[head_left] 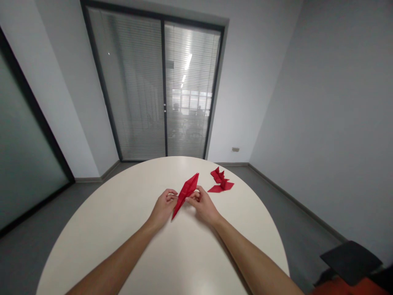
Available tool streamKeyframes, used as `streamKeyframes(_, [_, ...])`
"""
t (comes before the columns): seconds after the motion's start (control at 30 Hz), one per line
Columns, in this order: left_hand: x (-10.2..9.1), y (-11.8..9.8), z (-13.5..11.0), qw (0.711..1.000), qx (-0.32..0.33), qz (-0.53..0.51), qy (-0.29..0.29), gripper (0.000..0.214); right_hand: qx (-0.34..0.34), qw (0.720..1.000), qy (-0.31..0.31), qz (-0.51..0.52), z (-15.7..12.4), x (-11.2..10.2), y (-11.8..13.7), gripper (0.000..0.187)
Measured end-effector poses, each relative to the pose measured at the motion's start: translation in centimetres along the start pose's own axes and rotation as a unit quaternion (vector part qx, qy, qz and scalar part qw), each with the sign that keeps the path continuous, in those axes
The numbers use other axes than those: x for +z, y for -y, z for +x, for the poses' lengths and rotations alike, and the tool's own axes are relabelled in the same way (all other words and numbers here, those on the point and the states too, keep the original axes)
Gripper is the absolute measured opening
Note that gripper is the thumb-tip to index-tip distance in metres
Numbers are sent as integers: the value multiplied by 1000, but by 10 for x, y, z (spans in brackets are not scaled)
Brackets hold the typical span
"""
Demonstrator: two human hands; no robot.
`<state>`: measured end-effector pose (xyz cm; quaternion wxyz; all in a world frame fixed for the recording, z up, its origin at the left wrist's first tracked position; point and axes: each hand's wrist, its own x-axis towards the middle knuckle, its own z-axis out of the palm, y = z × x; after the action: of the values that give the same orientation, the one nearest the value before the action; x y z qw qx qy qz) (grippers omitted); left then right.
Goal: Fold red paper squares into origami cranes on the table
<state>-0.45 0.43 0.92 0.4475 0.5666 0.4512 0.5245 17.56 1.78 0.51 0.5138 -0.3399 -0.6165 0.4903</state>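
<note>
A long, pointed piece of folded red paper (187, 190) is held slantwise just over the table, its upper tip leaning to the right. My left hand (164, 207) grips its left edge with curled fingers, the thumb partly hidden. On the other side, my right hand (202, 205) pinches the right edge between thumb and fingers. To the right of my right hand lie red folded paper figures, one with wide pointed wings (223, 186) in front and more folded red paper (217, 175) behind it.
The round white table (123, 229) spans the space before me. Beyond it stands a glass partition with blinds (138, 94). A dark chair part (351, 260) with orange below it is at the lower right. A socket plate (235, 149) sits low on the wall.
</note>
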Motion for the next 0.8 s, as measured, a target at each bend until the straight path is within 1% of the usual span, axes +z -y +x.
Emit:
streamKeyframes(0.07, [2,-1,-2,1000,11,0,11,32,-1,1000,-3,-4,0,0,2,41])
streamKeyframes(0.2, [5,-4,-5,999,13,27,42,28,7,1000,10,20,0,-2,1,39])
streamKeyframes(0.37, [5,-6,-7,998,33,37,44,29,35,998,1,46,0,0,-1,34])
streamKeyframes(0.47, [5,-4,-7,998,25,23,46,29,58,997,5,58,-1,2,2,32])
streamKeyframes(0.6, [5,-1,-6,999,10,9,45,30,97,993,13,73,-2,5,6,36])
streamKeyframes(0.67, [5,-1,-6,999,4,10,40,31,95,992,-2,82,-3,7,7,37])
streamKeyframes(0.8, [7,-4,-6,999,-6,7,32,35,67,993,-31,97,-4,9,8,37])
